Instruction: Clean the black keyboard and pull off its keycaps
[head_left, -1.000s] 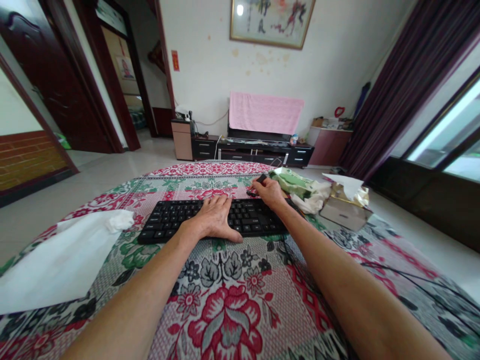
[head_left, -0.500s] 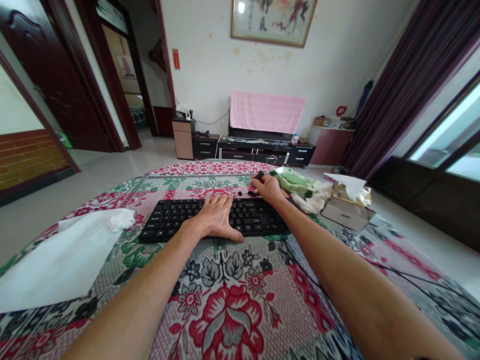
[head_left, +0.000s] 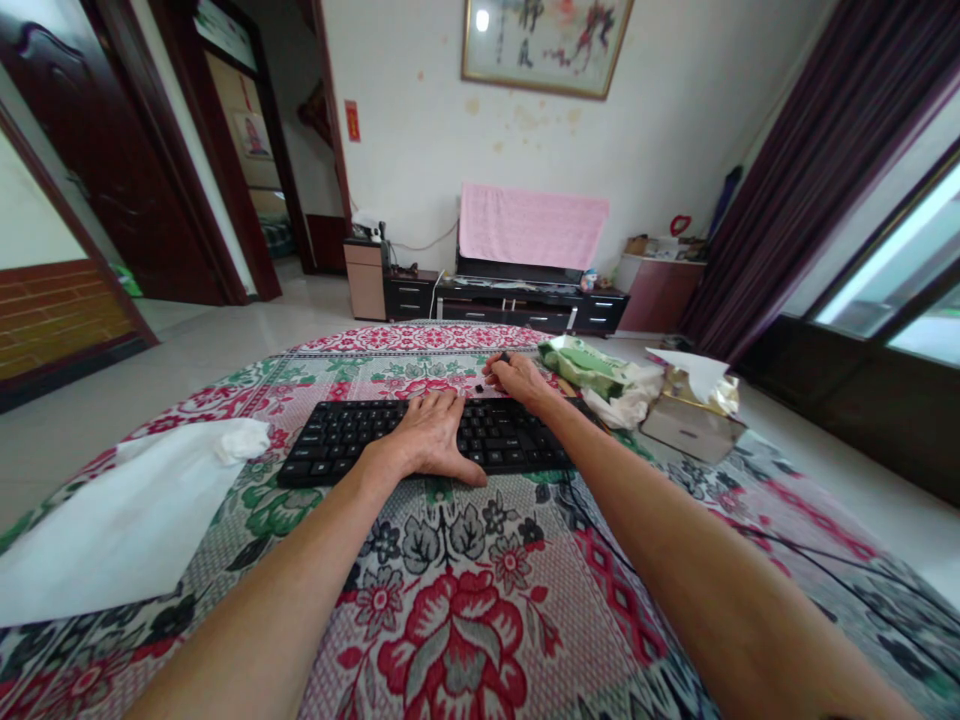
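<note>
A black keyboard [head_left: 330, 440] lies across the patterned tablecloth in front of me. My left hand [head_left: 431, 440] rests flat on its middle keys, fingers spread and thumb over the near edge. Just beyond the keyboard's far edge, on the right, is my right hand [head_left: 517, 378]. Its fingers are pinched around a small black keycap [head_left: 505, 357], mostly covered by the fingers. Another small black keycap [head_left: 480, 388] lies on the cloth between the two hands. The left hand hides some of the middle keys, and the right forearm passes over the keyboard's right end.
A green tissue pack [head_left: 589, 367] and crumpled white tissue [head_left: 626, 402] lie right of my right hand, beside a tissue box [head_left: 694, 420]. White paper [head_left: 127, 520] with a crumpled tissue [head_left: 244, 438] covers the left side. Black cables [head_left: 810, 552] run along the right.
My right hand has moved slightly left and lower with the keycap, now covering the dark pieces that lay beside it. My left hand stays in place on the keyboard.
</note>
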